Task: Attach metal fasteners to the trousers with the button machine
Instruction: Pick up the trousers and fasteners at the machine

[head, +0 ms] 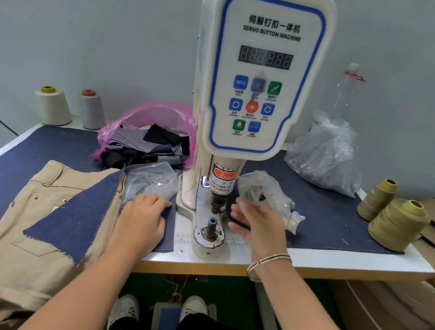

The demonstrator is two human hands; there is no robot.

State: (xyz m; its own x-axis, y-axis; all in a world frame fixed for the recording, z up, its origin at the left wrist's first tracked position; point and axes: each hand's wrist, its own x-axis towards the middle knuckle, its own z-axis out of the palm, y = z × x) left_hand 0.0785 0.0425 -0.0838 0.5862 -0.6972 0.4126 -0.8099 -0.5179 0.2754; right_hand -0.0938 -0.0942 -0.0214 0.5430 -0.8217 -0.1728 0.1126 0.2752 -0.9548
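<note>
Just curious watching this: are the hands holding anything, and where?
Left hand rests flat on the blue cloth, gripping nothing. Right hand is blurred; cannot tell.

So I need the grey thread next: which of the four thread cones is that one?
The grey cone with the reddish core, at the back left beside the cream cone. The two olive cones stand at the right edge.

right hand [256, 221] motion-blurred (grip unclear), trousers [30, 236] cropped bottom-left

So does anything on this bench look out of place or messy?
Mildly: a loose flap of the blue denim mat lies folded over the beige trousers, and the pink bag spills fabric scraps. Nothing looks damaged.
</note>
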